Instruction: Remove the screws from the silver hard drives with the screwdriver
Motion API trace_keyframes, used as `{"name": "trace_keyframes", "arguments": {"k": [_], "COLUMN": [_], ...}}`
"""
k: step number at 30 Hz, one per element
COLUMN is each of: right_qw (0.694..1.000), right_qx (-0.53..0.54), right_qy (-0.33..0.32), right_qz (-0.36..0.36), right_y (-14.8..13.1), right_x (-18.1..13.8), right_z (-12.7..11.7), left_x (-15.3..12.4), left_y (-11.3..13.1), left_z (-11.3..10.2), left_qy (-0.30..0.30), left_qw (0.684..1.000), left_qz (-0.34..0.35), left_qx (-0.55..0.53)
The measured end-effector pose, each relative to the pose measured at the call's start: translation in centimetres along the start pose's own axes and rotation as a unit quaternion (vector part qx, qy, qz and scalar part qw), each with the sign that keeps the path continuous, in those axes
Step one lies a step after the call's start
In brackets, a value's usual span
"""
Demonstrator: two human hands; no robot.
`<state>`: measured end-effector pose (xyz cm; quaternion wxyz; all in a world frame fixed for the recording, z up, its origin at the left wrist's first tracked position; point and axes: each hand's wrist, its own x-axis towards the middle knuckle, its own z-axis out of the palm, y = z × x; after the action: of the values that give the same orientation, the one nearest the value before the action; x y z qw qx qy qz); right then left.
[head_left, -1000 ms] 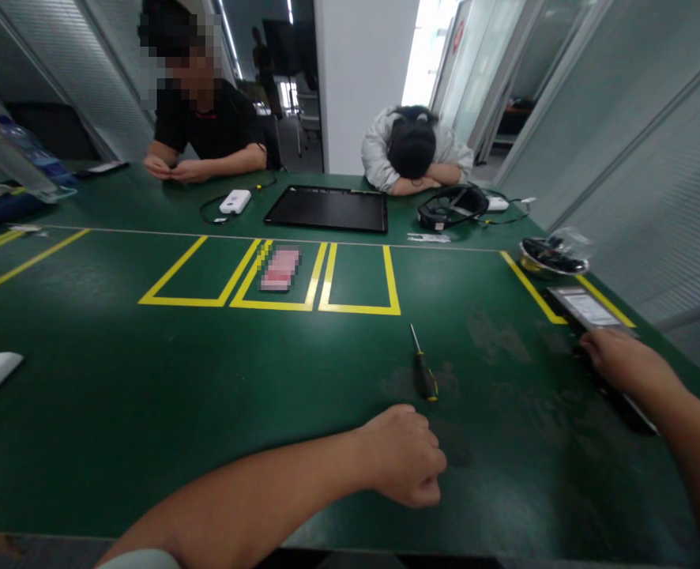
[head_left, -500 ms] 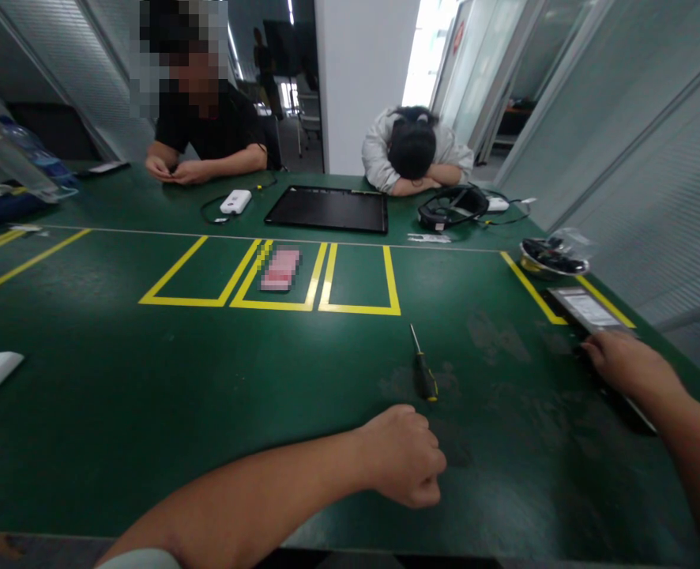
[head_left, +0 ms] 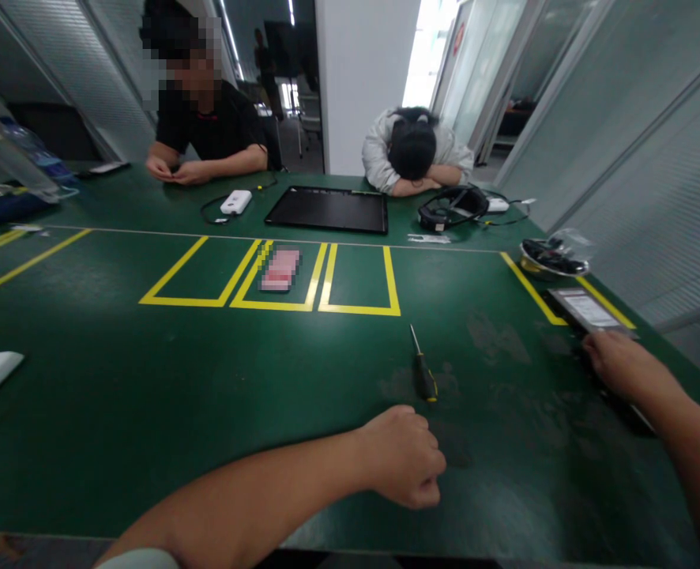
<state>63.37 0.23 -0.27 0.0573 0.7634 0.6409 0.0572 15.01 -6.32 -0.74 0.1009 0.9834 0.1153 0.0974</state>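
My left hand (head_left: 403,462) rests on the green table (head_left: 148,395) as a closed fist, with nothing visible in it. A small screwdriver (head_left: 423,370) with a black and yellow handle lies just beyond its knuckles. My right hand (head_left: 619,365) lies at the right edge, palm down on a flat black device (head_left: 587,310) with a white label. Its fingers curl over the near end of that device.
Yellow tape boxes (head_left: 279,276) mark the table's middle; a pink item (head_left: 280,269) lies in one. A black panel (head_left: 329,209), a white adapter (head_left: 235,201), coiled cables (head_left: 448,207) and a bowl of parts (head_left: 555,257) stand farther back. Two people sit at the far side.
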Motion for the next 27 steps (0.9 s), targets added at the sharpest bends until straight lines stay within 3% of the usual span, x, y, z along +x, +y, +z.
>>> {"name": "trace_keyframes", "arguments": {"k": [11,22,27], "right_qw": [0.994,0.996,0.995], "right_qx": [0.023,0.066,0.053], "right_qy": [-0.039,-0.022,-0.017], "right_qz": [0.096,0.064,0.084], "right_y": [-1.1,-0.6,-0.5], "right_x": [0.2,0.4,0.1], "right_z": [-1.6,-1.4,-1.5], "left_x": [0.0,0.1,0.1], "left_y": [0.0,0.0,0.0], "left_z": [-0.1,0.1,-0.2], "left_qy": [-0.007,-0.01,-0.01], "left_qw": [1.0,1.0,1.0], "left_qz": [-0.001,0.001,0.002], "left_qx": [-0.005,-0.005,-0.003]}}
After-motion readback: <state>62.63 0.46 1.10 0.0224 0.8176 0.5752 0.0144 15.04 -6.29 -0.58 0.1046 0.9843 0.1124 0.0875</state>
